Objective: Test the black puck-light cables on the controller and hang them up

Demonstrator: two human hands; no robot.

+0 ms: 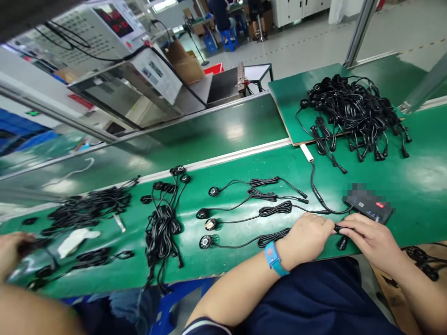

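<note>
My left hand, with a blue wrist strap, and my right hand meet over the bench's front right. Both are closed on a black cable connector, mostly covered by my fingers. Just below it hangs another black connector. A bundled black cable with a round end piece runs left from beneath my left hand. Behind it lie several similar cables, one bundle joined toward the lead of a small black box with a red light.
A large pile of black cables covers a raised green board. A tied bunch and another heap lie left. A co-worker's hand is at the far left, near a white glove-like item.
</note>
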